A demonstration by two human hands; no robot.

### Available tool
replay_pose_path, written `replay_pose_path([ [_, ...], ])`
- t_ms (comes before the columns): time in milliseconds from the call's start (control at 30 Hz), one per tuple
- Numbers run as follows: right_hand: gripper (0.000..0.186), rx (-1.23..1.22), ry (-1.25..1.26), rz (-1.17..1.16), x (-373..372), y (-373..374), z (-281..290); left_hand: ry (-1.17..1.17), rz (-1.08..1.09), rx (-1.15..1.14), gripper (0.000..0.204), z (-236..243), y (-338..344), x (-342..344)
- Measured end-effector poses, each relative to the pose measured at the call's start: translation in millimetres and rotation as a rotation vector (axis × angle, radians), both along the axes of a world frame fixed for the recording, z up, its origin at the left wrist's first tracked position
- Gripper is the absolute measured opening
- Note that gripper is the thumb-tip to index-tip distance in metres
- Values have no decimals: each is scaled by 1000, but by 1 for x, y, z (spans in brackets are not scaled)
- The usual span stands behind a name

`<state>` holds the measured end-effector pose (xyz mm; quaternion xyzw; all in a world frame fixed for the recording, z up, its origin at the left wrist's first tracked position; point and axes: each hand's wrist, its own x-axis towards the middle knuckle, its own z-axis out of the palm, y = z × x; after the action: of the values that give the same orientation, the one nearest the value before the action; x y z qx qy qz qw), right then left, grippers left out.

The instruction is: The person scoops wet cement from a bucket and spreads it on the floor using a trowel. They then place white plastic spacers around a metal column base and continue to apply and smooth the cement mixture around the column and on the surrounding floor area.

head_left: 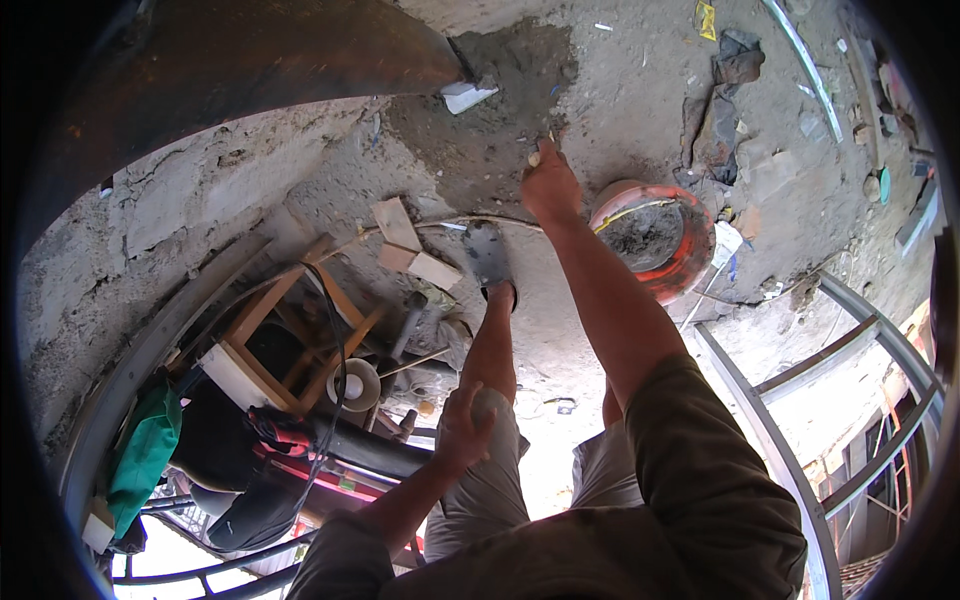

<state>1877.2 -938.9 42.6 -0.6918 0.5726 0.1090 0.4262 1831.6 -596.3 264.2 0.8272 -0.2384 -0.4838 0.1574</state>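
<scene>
My right hand reaches forward over the ground, its fingers closed beside a dark, damp patch of mortar. A small pale piece shows at the fingers, but I cannot make out what they hold. To the right of that wrist stands a round orange-red bucket with grey mortar in it. My left hand rests on my bent left knee, fingers apart along its side. Ahead of the right hand, a white piece lies at the foot of a large rusty brown curved panel.
Wood offcuts lie near my left foot, by a thin hose. A wooden frame, a white cup-like container and a green cloth crowd the left. A metal ladder-like frame stands right; dark crumpled scraps lie beyond the bucket.
</scene>
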Motion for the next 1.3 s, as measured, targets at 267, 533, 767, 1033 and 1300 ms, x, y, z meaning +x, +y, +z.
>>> replay_pose_path([
  [267,35,-126,-64,23,-42,-24,30,-25,74,10,51,0,0,-43],
  [533,44,-58,148,153,-294,5,154,-112,190,183,51,6,-5,-139],
  [767,43,80,491,271,-344,-19,48,-31,162,246,54,-8,40,-171],
  [1033,40,29,74,337,-307,12,14,8,178,276,55,-9,55,-173],
  [1300,45,83,17,105,-379,5,-2,13,187,194,56,-14,65,-169],
])
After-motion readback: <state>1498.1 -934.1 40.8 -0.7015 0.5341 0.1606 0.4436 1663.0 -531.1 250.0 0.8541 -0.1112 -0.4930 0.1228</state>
